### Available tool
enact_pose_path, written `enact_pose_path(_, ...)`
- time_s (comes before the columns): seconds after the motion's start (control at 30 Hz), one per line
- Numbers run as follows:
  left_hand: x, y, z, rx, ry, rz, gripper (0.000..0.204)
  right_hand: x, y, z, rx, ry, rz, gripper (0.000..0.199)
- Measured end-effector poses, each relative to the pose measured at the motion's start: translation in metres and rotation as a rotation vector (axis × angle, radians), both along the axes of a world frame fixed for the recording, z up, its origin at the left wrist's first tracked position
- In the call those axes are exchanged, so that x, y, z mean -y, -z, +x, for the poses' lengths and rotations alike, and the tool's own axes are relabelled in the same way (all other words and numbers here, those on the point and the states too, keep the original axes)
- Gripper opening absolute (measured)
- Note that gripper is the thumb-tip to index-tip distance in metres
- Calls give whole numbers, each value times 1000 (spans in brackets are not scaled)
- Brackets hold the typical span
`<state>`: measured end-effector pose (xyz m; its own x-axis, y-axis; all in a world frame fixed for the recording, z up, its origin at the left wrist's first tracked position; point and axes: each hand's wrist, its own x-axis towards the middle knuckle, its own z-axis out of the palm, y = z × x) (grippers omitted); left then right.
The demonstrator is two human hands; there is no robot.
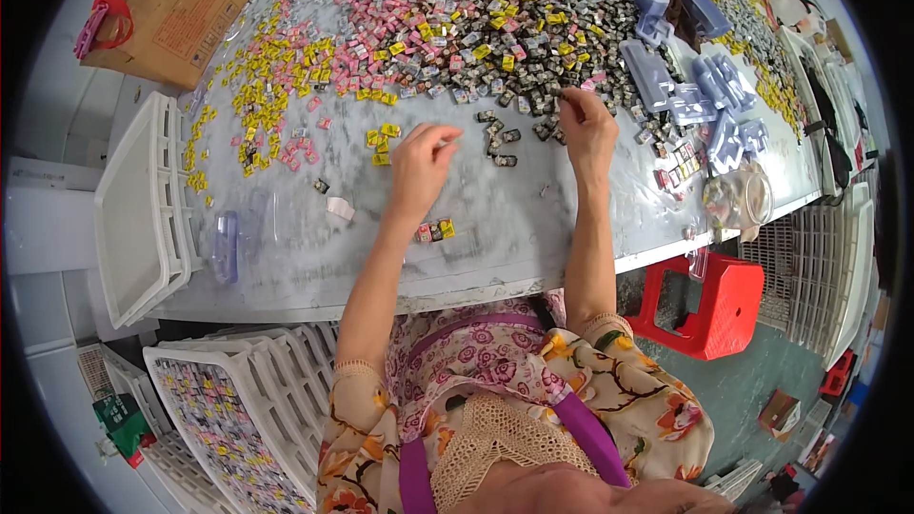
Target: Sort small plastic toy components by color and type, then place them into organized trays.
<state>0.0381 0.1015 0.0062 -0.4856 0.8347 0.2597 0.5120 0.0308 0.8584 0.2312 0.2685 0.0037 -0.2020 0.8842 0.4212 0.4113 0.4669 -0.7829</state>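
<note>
My left hand (421,169) hovers over the table, thumb and fingers loosely apart and pointing right, with nothing visible between them. Just left of it lies a small cluster of yellow pieces (382,145). My right hand (588,131) reaches to the edge of the black pieces (519,84), fingertips pinched together; what they hold, if anything, is too small to make out. Between my hands a few black pieces (495,138) lie apart from the heap. Near my left wrist sits a short row of mixed small pieces (436,230), red, dark and yellow.
Pink pieces (381,0) and more yellow pieces (257,100) spread across the table (495,257). Clear plastic trays (652,76) lie at the right. A cardboard box (176,14) and white rack (143,214) stand left. A red stool (719,309) is below the right edge.
</note>
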Motion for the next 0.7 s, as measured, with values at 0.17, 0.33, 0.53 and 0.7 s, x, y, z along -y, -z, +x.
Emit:
enact_pose_path(0.17, -60, 15, -3, -356, 112, -10, 28, -7, 20, 5, 144, 28, 151, 19)
enact_pose_path(0.33, -78, 14, 3, -438, 199, -233, 28, -7, 25, 1, 141, 21, 174, 18)
enact_pose_path(0.53, -63, 11, -17, -387, 160, -183, 33, 0, 19, -5, 259, -36, 170, 21)
enact_pose_path(0.7, 8, -12, -61, 729, 80, -23, 30, -1, 18, 8, 294, -25, 209, 25)
